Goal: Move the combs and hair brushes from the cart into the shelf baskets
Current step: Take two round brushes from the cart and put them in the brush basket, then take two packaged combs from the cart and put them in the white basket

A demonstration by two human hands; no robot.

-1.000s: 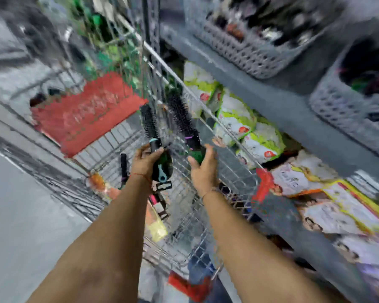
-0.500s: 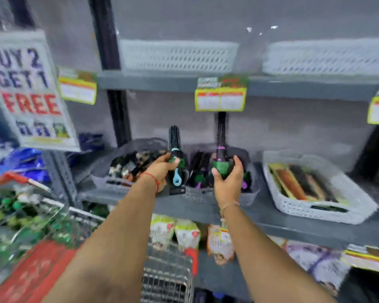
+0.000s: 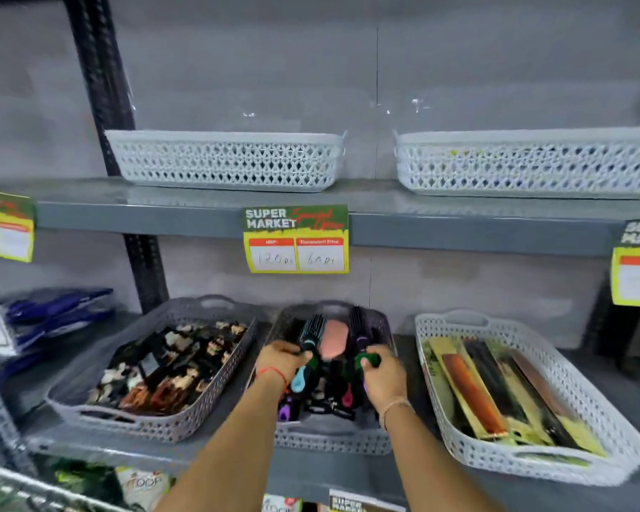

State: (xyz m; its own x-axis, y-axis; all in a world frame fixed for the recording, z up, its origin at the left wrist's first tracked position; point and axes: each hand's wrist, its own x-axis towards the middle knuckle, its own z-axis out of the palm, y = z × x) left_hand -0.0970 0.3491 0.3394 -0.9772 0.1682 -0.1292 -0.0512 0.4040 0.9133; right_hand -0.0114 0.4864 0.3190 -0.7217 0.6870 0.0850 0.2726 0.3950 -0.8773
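Observation:
My left hand (image 3: 279, 360) grips a round hair brush with a teal band and light blue handle (image 3: 312, 332). In my right hand (image 3: 379, 371) is a second round brush with a purple band and green grip (image 3: 359, 327). Both brushes lie low inside the middle grey basket (image 3: 333, 439) on the shelf, over several other brushes and a pink paddle brush (image 3: 333, 338). Only a corner of the wire cart (image 3: 23, 487) shows at the bottom left.
A grey basket of hair clips (image 3: 152, 424) stands to the left, a white basket of packaged combs (image 3: 532, 463) to the right. Two white baskets (image 3: 226, 160) sit on the upper shelf (image 3: 459, 223), which carries price tags (image 3: 296, 240). Packets lie on the shelf below.
Both hands carried the two round brushes up from the cart to the shelf and lowered them into the middle grey basket. The view swung from the cart to the shelf.

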